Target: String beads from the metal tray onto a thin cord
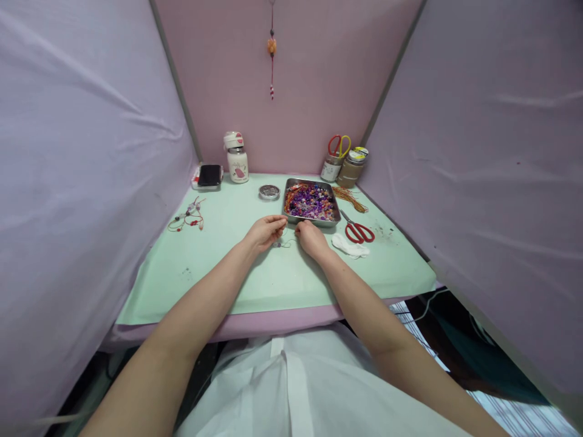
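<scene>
Both hands meet over the mat, just in front of a metal tray (pixel 337 221) of mixed purple, orange and clear beads (pixel 310 201). My left hand (pixel 266 233) is closed in a pinch, its fingertips near the tray's front left corner; what they hold is too small to make out. Close beside it, my right hand (pixel 313 238) is bent inward with curled fingers on a thin dark cord (pixel 288 244). The cord loops down onto the mat between the hands, with a few small pale beads (pixel 277 244) at its left end.
Red-handled scissors (pixel 359 233) and a white cloth (pixel 350 246) lie right of my hands. Orange cords (pixel 350 199) flank the tray. A round tin (pixel 269 192), bottle (pixel 237 161), phone (pixel 210 175), jars (pixel 351 169) and finished beaded strings (pixel 189 215) surround the work area. Fabric walls rise on three sides.
</scene>
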The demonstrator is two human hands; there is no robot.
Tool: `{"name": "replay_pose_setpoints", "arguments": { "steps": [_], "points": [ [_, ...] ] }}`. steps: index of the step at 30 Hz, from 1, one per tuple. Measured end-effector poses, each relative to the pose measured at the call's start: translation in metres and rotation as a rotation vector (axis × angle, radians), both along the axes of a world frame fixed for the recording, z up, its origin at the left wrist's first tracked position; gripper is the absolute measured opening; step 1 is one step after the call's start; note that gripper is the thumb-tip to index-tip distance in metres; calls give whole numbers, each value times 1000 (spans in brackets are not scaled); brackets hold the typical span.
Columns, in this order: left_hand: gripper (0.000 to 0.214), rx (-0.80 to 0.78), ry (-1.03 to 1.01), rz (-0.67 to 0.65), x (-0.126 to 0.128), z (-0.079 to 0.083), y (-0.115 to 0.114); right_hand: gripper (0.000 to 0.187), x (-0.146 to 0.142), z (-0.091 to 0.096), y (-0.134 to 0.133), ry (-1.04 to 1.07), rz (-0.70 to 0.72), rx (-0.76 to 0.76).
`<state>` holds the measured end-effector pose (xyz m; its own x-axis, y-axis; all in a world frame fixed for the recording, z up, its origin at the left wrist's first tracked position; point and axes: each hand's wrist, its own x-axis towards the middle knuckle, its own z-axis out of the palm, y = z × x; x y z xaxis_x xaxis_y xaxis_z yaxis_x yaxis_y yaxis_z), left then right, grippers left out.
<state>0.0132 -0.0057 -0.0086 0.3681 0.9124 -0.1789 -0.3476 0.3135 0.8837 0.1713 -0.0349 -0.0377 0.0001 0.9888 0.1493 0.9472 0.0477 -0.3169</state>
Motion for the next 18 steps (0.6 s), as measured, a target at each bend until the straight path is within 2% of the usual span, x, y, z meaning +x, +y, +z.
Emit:
{"name": "replay_pose_setpoints", "arguments": {
  "steps": [4, 8, 12, 15, 18],
  "points": [
    [9, -5, 1, -12, 0, -1, 0, 20, -1, 1, -3, 36, 6, 13],
    [9, -10, -4, -15, -1, -1, 1, 15, 1, -3, 0, 353, 44, 194],
    [10, -22, -20, -8, -2, -1, 0, 16, 2, -5, 5, 722, 90, 268],
    [11, -39, -47, -14, -2, 0, 1, 25, 2, -4, 6, 856, 119, 285],
    [10, -61, -66, -25, -3, -1, 2, 22, 2, 0, 3, 930, 107, 268]
  ]
}}
